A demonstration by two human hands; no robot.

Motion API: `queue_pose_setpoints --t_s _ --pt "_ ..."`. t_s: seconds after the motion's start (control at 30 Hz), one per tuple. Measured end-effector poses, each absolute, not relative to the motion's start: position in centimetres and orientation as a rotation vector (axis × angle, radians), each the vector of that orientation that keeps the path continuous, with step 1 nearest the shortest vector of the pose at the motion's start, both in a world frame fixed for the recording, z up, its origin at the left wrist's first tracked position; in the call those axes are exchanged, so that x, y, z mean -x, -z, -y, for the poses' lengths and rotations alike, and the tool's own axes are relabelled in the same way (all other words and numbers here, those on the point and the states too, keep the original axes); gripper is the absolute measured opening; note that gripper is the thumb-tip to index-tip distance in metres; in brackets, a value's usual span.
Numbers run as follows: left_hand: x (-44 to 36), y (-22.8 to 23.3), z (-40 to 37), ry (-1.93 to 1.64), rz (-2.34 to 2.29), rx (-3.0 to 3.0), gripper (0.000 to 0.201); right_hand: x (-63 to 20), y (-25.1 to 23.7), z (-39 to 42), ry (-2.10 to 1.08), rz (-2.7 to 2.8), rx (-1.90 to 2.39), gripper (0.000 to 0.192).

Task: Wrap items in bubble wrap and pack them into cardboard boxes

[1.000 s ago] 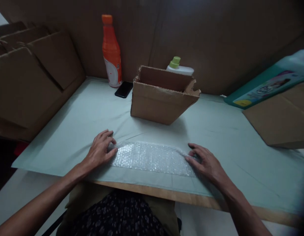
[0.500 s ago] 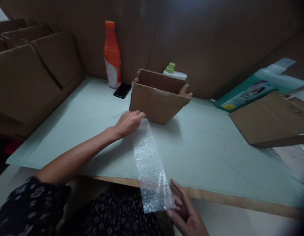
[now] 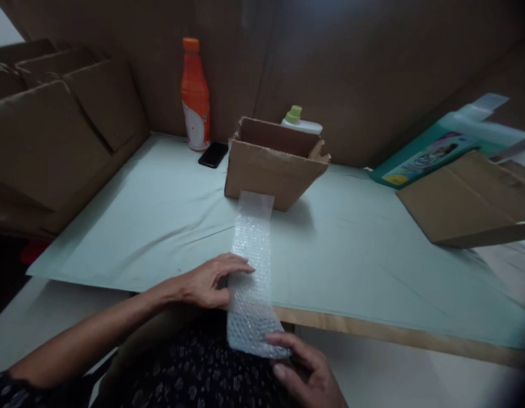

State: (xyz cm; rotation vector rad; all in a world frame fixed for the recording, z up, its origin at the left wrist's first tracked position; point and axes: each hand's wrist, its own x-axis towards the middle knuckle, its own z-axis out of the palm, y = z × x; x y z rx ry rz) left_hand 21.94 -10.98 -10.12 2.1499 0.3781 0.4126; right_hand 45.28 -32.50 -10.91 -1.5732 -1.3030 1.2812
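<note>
Bubble wrap strip lies lengthwise on the worktop, running from 12 to 6 o'clock. Far end touches the front of the box, near end hangs off the worktop edge over the person's lap.

Left hand comes in from 8 o'clock, lying flat w/ fingers spread on the strip's left edge approx halfway down, pressing it to the worktop. No grip there, palm down, nothing clenched.

Right hand is at 6 o'clock below the worktop edge, fingertips on the hanging end of the strip. Looks like a light pinch grip on that end, but the thumb side is hidden under the wrap so can't tell 100%.

Other stuff: the box is open-topped w/ a torn flap, sitting mid worktop at 12. Behind it at 1 o'clock a white bottle w/ green cap pokes up. Orange bottle stands at 11 by the back wall, black phone flat just beside it, close to the box's left corner. Flat cardboard is stacked leaning at 9-10. At 2-3 o'clock another flat cardboard piece w/ a teal pack behind it. The worktop has a pale green sheet over it, wood edge showing at the front.
</note>
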Motion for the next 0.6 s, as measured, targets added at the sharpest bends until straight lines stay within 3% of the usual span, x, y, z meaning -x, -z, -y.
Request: queue_pose_setpoints --t_s 0.17,0.3,0.4,0.6 --pt "-19.9 8.9 14.1 -0.384 -0.445 -1.793 0.08 -44.0 9.9 28.6 -1.405 1.083 1.246 0.043" --pt "-23.0 10.1 14.0 -0.525 -0.986 -1.83 0.055 -43.7 10.6 24.6 -1.193 1.127 1.187 0.059" --pt "-25.0 11.4 13.1 -0.524 -1.163 -1.91 0.057 -44.2 11.3 23.8 -0.917 1.208 1.308 0.069" --pt "-25.7 12.1 12.6 -0.476 -1.247 -2.081 0.066 -44.8 12.4 24.6 -0.313 1.814 1.478 0.043"
